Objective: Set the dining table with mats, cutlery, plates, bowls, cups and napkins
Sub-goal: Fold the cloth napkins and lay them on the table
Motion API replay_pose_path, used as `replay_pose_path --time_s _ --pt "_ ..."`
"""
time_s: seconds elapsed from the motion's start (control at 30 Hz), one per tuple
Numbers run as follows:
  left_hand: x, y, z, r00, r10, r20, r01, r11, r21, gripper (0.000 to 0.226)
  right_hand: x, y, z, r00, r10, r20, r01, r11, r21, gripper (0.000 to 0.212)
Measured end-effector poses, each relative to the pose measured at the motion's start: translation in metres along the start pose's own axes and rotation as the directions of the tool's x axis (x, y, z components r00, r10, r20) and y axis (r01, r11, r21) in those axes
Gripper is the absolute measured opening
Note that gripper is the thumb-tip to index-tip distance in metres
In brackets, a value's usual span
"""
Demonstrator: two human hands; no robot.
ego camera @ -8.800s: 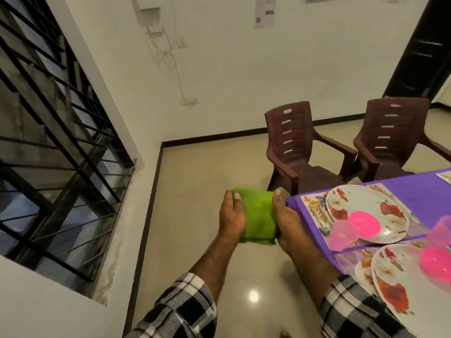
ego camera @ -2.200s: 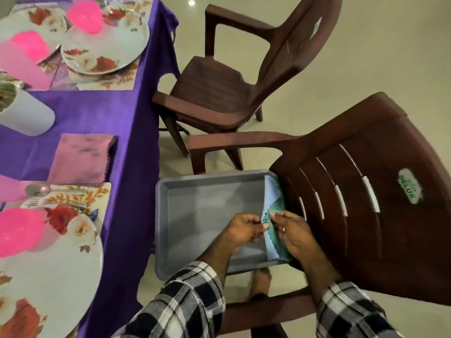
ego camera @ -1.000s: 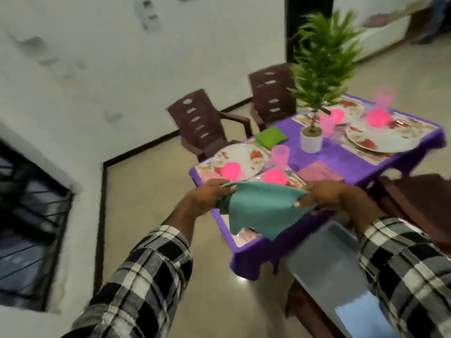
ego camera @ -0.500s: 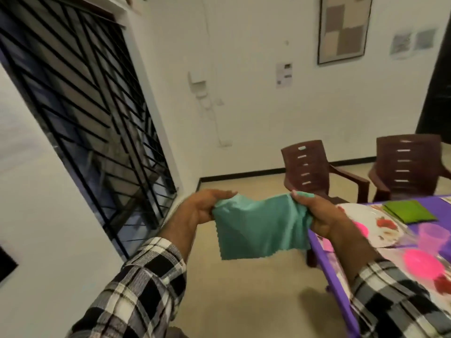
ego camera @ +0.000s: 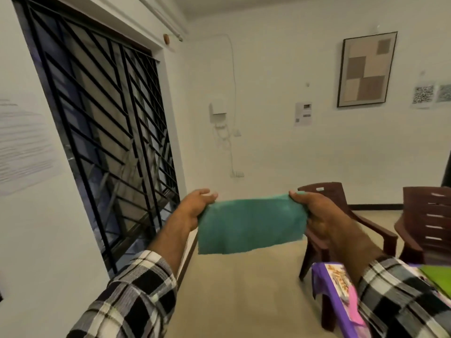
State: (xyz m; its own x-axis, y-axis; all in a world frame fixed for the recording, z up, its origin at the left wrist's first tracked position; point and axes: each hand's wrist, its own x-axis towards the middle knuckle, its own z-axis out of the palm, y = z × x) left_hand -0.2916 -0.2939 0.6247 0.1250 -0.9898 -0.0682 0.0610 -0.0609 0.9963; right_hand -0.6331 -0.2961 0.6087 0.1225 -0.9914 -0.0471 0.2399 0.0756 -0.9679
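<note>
A teal napkin (ego camera: pixel 249 226) hangs stretched in the air in front of me, chest high. My left hand (ego camera: pixel 194 207) pinches its upper left corner and my right hand (ego camera: pixel 314 211) grips its upper right corner. Low on the right, the corner of the purple-clothed table (ego camera: pixel 319 281) shows with a floral mat (ego camera: pixel 339 279) on it and a green napkin (ego camera: pixel 439 276) further right; my right sleeve hides most of the table.
A barred window (ego camera: pixel 109 147) fills the left wall. Two dark brown plastic chairs (ego camera: pixel 346 225) (ego camera: pixel 429 223) stand behind the table against the white far wall. Beige floor (ego camera: pixel 244 296) lies between the window and the table.
Since half a second ago the view has tilted up, so the plates, pink bowls and cup have dropped out of sight. The teal napkin stays held by both hands, pulled more taut.
</note>
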Motion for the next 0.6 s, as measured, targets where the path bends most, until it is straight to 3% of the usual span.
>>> replay_pose_path --time_s 0.1,0.17,0.23,0.27,0.4,0.5,0.6 --pt "0.019 0.037 0.007 0.98 0.146 0.135 -0.125 0.98 -0.153 0.075 0.034 -0.036 -0.005 0.996 -0.087 0.024 0.087 0.996 -0.006 0.05" --pt "0.04 0.047 0.014 0.963 0.176 0.202 -0.179 0.984 -0.003 0.101 0.058 -0.059 -0.014 0.989 -0.124 0.076 0.126 0.992 -0.017 0.07" --pt "0.06 0.044 0.021 0.972 0.151 0.178 -0.189 0.957 0.22 0.107 0.082 -0.069 -0.025 0.989 -0.117 0.095 0.121 0.992 -0.045 0.081" --pt "0.07 0.041 0.024 0.979 0.157 0.127 -0.184 0.951 0.248 0.099 0.094 -0.07 -0.032 0.992 -0.096 0.081 0.102 0.992 -0.076 0.083" --pt "0.096 0.039 0.033 0.965 0.262 -0.001 -0.262 0.965 0.029 0.061 0.136 -0.076 -0.052 0.998 -0.045 0.046 0.05 0.991 -0.127 0.073" --pt "0.11 0.054 0.039 0.951 0.31 0.002 -0.308 0.946 0.1 0.04 0.157 -0.099 -0.052 0.994 -0.083 0.073 0.094 0.981 -0.169 0.053" --pt "0.13 0.074 0.039 0.934 0.358 -0.005 -0.35 0.916 0.196 0.035 0.172 -0.121 -0.05 0.986 -0.154 0.068 0.165 0.966 -0.199 0.034"
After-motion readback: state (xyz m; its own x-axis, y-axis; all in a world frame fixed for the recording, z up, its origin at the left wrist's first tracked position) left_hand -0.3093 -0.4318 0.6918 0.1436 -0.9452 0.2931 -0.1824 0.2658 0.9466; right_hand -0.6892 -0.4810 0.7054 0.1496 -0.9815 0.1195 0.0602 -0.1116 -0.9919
